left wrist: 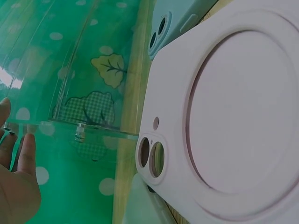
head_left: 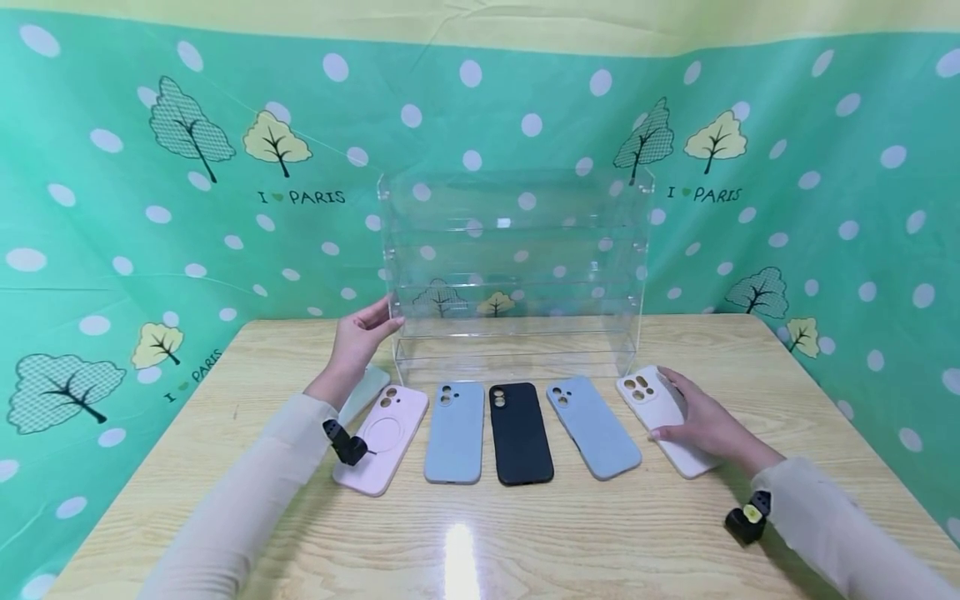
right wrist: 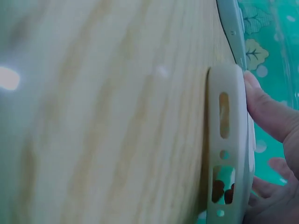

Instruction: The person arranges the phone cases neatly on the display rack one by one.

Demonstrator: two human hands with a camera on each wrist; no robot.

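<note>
My left hand (head_left: 362,342) pinches the left side panel of a clear acrylic display rack (head_left: 517,325), thumb at its front edge and fingers behind. The right hand (head_left: 705,421) grips a white phone case (head_left: 654,392) across its width, thumb on one long edge and fingertips on the other. In the right wrist view the case's end (right wrist: 226,144) shows its port cutouts, close to the wood surface. Below the left wrist lies a pink phone case (head_left: 382,442) with a ring on its back, partly covering a pale green case (head_left: 365,392).
Between the hands, a light blue case (head_left: 454,433), a black case (head_left: 521,433) and another blue case (head_left: 594,427) lie in a row before the rack. They rest on a wood-grain table (head_left: 360,550). A green dotted cloth (head_left: 480,100) hangs behind.
</note>
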